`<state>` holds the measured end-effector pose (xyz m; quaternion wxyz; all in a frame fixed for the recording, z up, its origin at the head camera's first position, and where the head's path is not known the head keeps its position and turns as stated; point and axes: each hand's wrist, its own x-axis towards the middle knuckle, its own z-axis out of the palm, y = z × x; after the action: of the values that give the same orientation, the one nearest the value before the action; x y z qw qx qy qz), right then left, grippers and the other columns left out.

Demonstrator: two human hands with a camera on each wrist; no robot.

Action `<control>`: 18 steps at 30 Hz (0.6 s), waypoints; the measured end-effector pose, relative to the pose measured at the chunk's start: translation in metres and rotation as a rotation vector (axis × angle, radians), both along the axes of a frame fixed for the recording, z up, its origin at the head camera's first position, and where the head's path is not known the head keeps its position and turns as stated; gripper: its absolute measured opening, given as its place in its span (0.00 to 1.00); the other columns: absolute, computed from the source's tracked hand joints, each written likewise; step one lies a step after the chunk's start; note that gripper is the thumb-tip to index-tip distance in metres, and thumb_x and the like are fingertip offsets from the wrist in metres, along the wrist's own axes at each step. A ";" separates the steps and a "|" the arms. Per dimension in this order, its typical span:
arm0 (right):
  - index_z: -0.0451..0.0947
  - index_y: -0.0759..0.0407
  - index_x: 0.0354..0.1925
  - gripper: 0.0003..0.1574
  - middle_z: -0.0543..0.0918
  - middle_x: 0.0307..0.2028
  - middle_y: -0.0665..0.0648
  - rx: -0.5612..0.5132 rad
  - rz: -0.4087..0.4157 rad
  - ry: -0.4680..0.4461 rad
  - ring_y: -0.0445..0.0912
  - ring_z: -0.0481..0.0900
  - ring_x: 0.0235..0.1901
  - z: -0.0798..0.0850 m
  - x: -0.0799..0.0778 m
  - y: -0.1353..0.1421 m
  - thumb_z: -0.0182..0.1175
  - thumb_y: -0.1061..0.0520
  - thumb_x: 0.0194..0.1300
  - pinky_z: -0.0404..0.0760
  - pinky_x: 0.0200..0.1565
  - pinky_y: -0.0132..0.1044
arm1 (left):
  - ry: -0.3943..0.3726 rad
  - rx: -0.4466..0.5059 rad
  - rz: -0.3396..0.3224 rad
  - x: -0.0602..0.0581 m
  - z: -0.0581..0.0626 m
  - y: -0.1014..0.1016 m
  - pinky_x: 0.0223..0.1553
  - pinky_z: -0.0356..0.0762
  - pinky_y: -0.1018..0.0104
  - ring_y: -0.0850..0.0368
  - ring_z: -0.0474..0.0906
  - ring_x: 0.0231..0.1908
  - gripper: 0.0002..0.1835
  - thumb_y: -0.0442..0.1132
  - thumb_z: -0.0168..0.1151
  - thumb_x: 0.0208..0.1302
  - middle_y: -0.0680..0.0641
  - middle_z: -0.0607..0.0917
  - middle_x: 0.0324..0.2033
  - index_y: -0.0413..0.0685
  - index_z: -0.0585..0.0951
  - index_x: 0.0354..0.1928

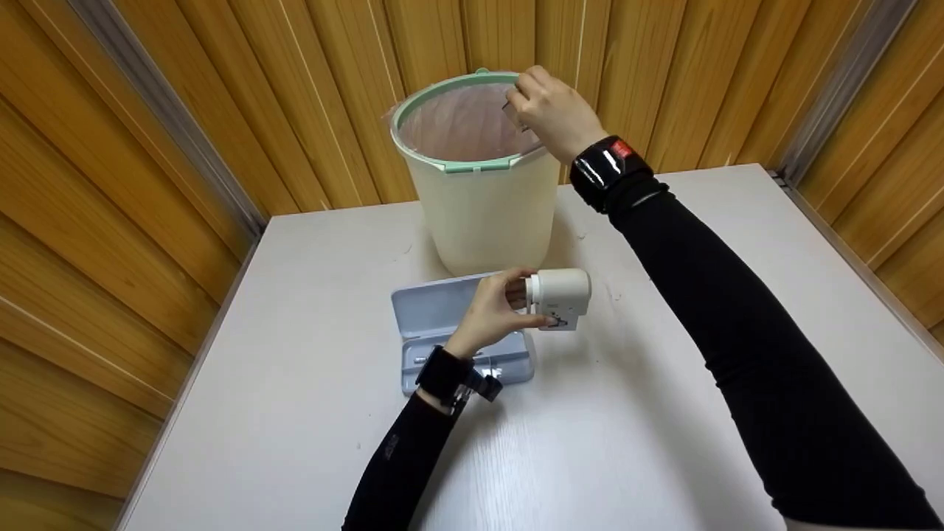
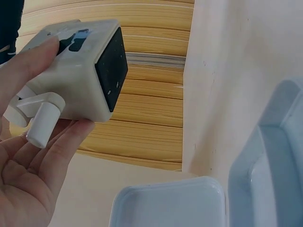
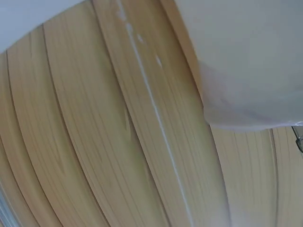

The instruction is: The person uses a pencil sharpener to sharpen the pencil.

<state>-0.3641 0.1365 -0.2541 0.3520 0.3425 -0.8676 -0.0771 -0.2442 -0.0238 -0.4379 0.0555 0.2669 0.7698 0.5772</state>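
Note:
My left hand (image 1: pixel 490 313) grips a cream-coloured hand-crank pencil sharpener (image 1: pixel 564 291) over the table, tilted on its side. The left wrist view shows its white crank handle (image 2: pixel 43 124), its dark base (image 2: pixel 112 68) and my thumb and fingers on opposite sides. My right hand (image 1: pixel 553 110) is raised at the rim of a tall bin (image 1: pixel 490 210), fingers curled down and pinching a small dark-edged piece (image 1: pixel 510 110); I cannot tell what kind. The bin has a green rim and a pinkish plastic liner (image 1: pixel 464 122). Below my left hand lies an open blue-grey pencil case (image 1: pixel 435 306).
The pencil case holds a few small items in its tray, partly hidden by my left wrist. The white table (image 1: pixel 295 354) meets wood-panelled walls (image 1: pixel 354 96) behind and on both sides. The bin stands at the table's back, just beyond the case.

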 end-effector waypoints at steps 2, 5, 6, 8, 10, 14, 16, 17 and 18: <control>0.80 0.74 0.47 0.14 0.82 0.46 0.67 0.134 0.013 0.134 0.56 0.79 0.50 -0.002 -0.001 -0.001 0.53 0.76 0.65 0.81 0.56 0.40 | 0.005 -0.001 -0.001 0.000 0.000 0.000 0.51 0.82 0.69 0.48 0.86 0.49 0.37 0.30 0.79 0.43 0.36 0.85 0.49 0.33 0.75 0.58; 0.82 0.73 0.44 0.16 0.83 0.44 0.65 0.266 0.042 0.306 0.53 0.80 0.46 -0.005 -0.003 -0.002 0.49 0.77 0.67 0.82 0.52 0.35 | 0.015 -0.002 -0.003 0.001 0.000 0.000 0.51 0.82 0.68 0.47 0.86 0.49 0.36 0.30 0.79 0.43 0.35 0.85 0.49 0.33 0.75 0.58; 0.83 0.72 0.44 0.16 0.83 0.44 0.64 0.301 0.045 0.352 0.53 0.80 0.46 -0.006 -0.003 -0.001 0.49 0.76 0.67 0.82 0.51 0.34 | 0.017 -0.004 -0.001 0.001 -0.001 0.000 0.51 0.82 0.68 0.47 0.86 0.49 0.36 0.30 0.79 0.43 0.35 0.85 0.49 0.33 0.75 0.58; 0.83 0.71 0.45 0.17 0.83 0.46 0.63 0.353 0.057 0.414 0.52 0.80 0.48 -0.007 -0.004 0.000 0.49 0.76 0.67 0.83 0.49 0.33 | 0.017 -0.008 0.001 0.001 -0.001 0.000 0.51 0.82 0.68 0.48 0.86 0.49 0.36 0.30 0.79 0.43 0.35 0.85 0.49 0.33 0.75 0.58; 0.83 0.70 0.46 0.17 0.83 0.48 0.62 0.407 0.055 0.468 0.51 0.80 0.50 -0.008 -0.004 0.001 0.50 0.76 0.67 0.82 0.50 0.32 | 0.015 -0.013 0.004 0.002 -0.001 0.000 0.51 0.82 0.69 0.48 0.85 0.49 0.37 0.30 0.79 0.43 0.36 0.85 0.50 0.33 0.75 0.59; 0.84 0.69 0.46 0.16 0.83 0.48 0.62 0.448 0.062 0.510 0.51 0.80 0.50 -0.008 -0.005 0.003 0.52 0.75 0.67 0.82 0.50 0.33 | 0.011 -0.013 0.002 0.001 0.000 -0.001 0.52 0.82 0.68 0.48 0.85 0.50 0.37 0.31 0.79 0.43 0.36 0.85 0.50 0.33 0.75 0.59; 0.83 0.70 0.46 0.16 0.83 0.48 0.62 0.456 0.073 0.501 0.51 0.80 0.51 -0.008 -0.004 0.005 0.52 0.75 0.66 0.82 0.51 0.33 | 0.009 -0.010 0.000 0.001 -0.001 -0.001 0.52 0.82 0.68 0.48 0.85 0.50 0.37 0.31 0.79 0.44 0.36 0.85 0.50 0.33 0.75 0.59; 0.84 0.69 0.46 0.16 0.83 0.48 0.62 0.467 0.073 0.505 0.50 0.80 0.51 -0.008 -0.004 0.005 0.53 0.75 0.66 0.82 0.51 0.33 | 0.008 -0.008 -0.002 0.001 -0.001 -0.001 0.52 0.82 0.68 0.48 0.86 0.49 0.37 0.31 0.79 0.44 0.36 0.85 0.50 0.33 0.75 0.59; 0.84 0.69 0.46 0.16 0.83 0.49 0.62 0.476 0.073 0.507 0.50 0.80 0.51 -0.008 -0.004 0.006 0.53 0.75 0.66 0.82 0.52 0.33 | 0.008 -0.004 -0.004 0.000 -0.001 -0.001 0.51 0.82 0.68 0.48 0.86 0.49 0.36 0.31 0.79 0.44 0.36 0.85 0.50 0.33 0.75 0.59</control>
<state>-0.3683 0.1424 -0.2620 0.4690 0.4157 -0.6977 -0.3471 -0.2438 -0.0249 -0.4391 0.0542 0.2705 0.7706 0.5745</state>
